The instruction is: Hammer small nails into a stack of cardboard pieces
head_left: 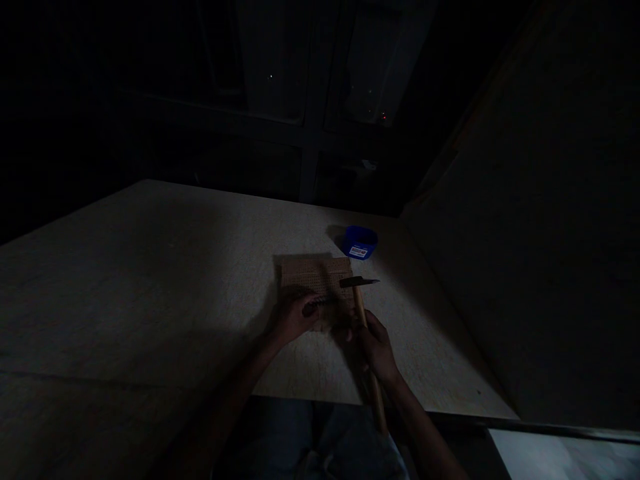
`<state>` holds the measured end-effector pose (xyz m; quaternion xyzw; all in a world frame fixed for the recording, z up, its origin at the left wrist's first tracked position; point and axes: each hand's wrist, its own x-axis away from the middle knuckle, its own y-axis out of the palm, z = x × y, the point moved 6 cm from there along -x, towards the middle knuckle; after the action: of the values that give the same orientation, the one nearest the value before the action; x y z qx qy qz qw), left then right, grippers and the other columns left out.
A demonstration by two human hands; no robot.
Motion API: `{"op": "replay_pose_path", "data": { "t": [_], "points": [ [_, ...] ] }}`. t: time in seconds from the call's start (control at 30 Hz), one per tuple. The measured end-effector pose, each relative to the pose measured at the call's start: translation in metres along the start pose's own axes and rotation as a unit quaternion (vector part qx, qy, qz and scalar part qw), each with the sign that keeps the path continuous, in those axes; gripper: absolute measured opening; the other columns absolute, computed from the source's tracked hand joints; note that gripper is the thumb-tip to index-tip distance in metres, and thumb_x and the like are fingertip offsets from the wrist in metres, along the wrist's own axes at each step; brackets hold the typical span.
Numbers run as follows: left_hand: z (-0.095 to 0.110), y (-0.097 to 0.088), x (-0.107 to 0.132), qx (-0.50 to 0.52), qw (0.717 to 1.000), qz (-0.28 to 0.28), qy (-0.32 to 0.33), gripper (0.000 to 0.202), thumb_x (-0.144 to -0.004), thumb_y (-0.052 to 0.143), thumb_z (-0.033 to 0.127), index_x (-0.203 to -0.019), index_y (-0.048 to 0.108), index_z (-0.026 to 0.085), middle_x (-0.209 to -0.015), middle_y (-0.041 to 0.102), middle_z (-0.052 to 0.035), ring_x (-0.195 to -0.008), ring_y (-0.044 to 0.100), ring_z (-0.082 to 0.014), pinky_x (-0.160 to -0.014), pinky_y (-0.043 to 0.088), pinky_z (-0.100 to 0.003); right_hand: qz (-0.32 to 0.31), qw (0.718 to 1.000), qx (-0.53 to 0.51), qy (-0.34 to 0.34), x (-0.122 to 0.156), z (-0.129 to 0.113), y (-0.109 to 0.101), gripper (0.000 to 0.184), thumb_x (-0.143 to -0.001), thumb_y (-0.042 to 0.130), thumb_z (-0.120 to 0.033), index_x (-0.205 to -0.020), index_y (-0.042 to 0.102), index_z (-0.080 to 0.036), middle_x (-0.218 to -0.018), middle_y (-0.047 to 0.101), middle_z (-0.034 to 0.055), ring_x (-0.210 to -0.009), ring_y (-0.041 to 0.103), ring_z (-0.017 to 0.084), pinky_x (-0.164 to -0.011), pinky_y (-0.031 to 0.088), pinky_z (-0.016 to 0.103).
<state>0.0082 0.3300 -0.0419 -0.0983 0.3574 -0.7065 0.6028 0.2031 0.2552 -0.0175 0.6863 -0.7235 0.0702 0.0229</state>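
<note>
On the table in front of me lies a flat brown piece (300, 268) with a gridlike, textured top; its material is hard to tell in the dark. My left hand (294, 316) rests at its near left side, fingers closed on a thin, dark, ribbed rod (323, 301) that points right across the brown piece. My right hand (376, 347) is wrapped round the wooden handle of a hammer (359, 300). The hammer's head is up, over the right edge of the brown piece, and its handle end reaches back past the table edge toward my lap.
A blue plastic container (360, 241) with a white label stands just behind the brown piece, to the right. The pale table (210, 247) stretches left. A wall or panel (525, 233) rises along the right side, and a dark window frame (310, 133) is behind.
</note>
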Motion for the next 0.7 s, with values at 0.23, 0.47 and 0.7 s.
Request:
{"op": "replay_pose_path", "data": {
  "t": [0.23,0.47,0.7],
  "points": [
    [0.012,0.001,-0.005,-0.064,0.996,0.006,0.061,0.022,-0.089,0.066,0.033,-0.108,0.075,0.027,-0.107,0.073,-0.0059,-0.103,0.064,-0.0227,-0.093,0.05,-0.039,0.085,0.996,-0.008,0.006,-0.03,0.011,-0.022,0.038,-0.082,0.062,-0.057,-0.092,0.054,-0.022,-0.062,0.051,-0.0069,-0.036,0.037,0.007,-0.029,0.03,0.019],
    [0.007,0.005,-0.01,-0.073,0.995,0.017,0.064,0.01,-0.086,0.069,0.028,-0.091,0.078,0.025,-0.091,0.072,-0.0049,-0.091,0.064,-0.0206,-0.086,0.051,-0.036,0.011,0.999,0.015,0.044,-0.014,0.027,-0.005,0.044,-0.09,0.051,-0.063,-0.109,0.05,-0.022,-0.061,0.046,-0.0096,-0.033,0.034,0.008,-0.026,0.028,0.02],
    [-0.004,0.006,-0.01,-0.024,0.998,0.01,0.05,0.019,-0.082,0.073,0.026,-0.101,0.074,0.023,-0.103,0.073,-0.0056,-0.1,0.066,-0.0226,-0.091,0.053,-0.038,0.046,0.997,-0.047,0.051,-0.01,0.034,-0.012,0.04,-0.085,0.059,-0.056,-0.107,0.053,-0.022,-0.085,0.067,-0.0018,-0.032,0.039,0.005,-0.025,0.03,0.019]
  ]
}}
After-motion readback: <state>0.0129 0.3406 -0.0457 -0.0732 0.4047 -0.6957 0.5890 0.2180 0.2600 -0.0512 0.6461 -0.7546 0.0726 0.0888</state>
